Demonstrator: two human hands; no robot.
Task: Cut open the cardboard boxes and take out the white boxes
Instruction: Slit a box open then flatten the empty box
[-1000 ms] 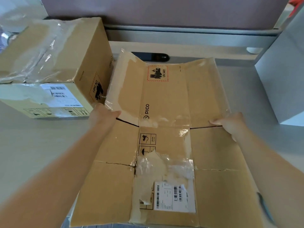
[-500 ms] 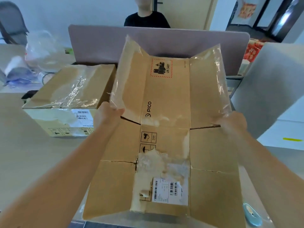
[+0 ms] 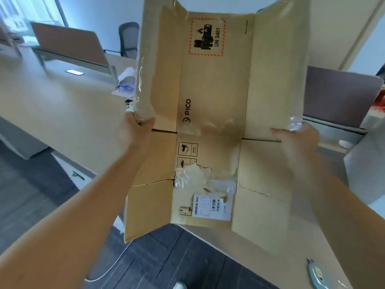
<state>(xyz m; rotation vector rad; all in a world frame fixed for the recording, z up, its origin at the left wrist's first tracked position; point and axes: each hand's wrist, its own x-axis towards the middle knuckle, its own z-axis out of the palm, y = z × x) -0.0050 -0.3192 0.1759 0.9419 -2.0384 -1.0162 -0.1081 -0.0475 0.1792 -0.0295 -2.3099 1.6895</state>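
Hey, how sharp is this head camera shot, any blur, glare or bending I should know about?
Head view: motion blur smears the right hand and the desks behind; the left hand is slightly soft. The flattened cardboard box stays readable: PICO and UN 3481 are legible. Glare streaks the clear tape along its left flap. Wide-angle distortion tilts and bends the desk edges. Bright window light washes out the upper left.

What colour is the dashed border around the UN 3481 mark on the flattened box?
Red, around the UN 3481 mark, in the head view.

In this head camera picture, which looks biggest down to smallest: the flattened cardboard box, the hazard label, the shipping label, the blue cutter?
1. flattened cardboard box
2. hazard label
3. shipping label
4. blue cutter, though it sits nearer the camera and partly out of frame, so unsure.
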